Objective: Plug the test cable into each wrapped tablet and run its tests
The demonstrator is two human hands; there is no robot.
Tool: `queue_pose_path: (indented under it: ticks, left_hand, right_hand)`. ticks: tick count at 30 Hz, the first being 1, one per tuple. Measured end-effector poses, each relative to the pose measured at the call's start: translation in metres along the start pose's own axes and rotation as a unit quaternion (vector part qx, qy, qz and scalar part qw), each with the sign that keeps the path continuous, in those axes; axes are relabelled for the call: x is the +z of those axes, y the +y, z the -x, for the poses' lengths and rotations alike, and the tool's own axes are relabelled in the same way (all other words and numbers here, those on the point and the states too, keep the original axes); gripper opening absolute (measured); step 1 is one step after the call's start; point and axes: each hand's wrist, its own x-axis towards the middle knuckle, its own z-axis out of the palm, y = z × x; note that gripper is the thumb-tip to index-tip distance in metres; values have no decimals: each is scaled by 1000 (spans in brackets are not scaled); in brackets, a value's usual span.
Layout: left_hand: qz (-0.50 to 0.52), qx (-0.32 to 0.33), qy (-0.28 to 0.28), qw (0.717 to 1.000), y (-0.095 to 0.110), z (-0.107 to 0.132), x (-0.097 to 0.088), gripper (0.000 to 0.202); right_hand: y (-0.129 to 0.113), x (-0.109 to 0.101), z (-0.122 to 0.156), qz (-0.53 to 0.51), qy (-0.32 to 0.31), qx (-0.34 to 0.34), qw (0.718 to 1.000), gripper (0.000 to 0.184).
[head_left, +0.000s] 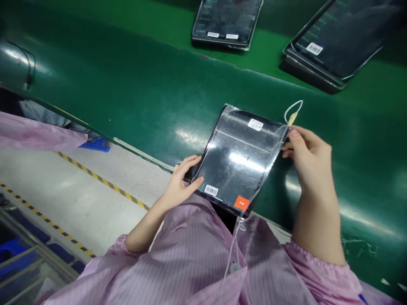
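Here, the left hand [182,183] grips a tablet [235,165] by its left edge at the near side of a green bench [143,97]; the right hand [308,154] pinches a yellow-tagged white cord [293,118] at its far right corner.

- Could pass across open bench [136,97] left of tablet [238,163], or between tablet and far device [227,19].
- Blocked at tablet's left edge by left hand [184,180], near lower corner.
- Blocked at upper right corner by right hand [313,159] and tagged loop [293,118].
- Tighter between loop and right stack [337,42].
- Closed off on near side by smock [190,254].
- Far left: obstructed by cable [29,78].
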Motion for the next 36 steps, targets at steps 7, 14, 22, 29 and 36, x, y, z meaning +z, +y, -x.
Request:
queue_pose_path:
  ticks: [7,14,22,29,36]
  left_hand:
    - [9,-19,-5,1000,-1,0,2,46]
    - [-20,-16,-27,999,-1,3,-6,49]
    - [-315,157,-41,935,103,-96,54,79]
    - [-407,105,-104,901,140,-147,122,51]
    - [-396,108,-124,903,132,-142,116,37]
  right_hand:
    - [-25,5,-35,55,-8,13,998,17]
    - [-44,-4,-43,105,-83,58,989,15]
    - [-33,-4,-61,51,-122,80,988,27]
    - [-13,8,-66,-48,-56,54,996,25]
    - [-30,-71,-91,-281,182,55,941,21]
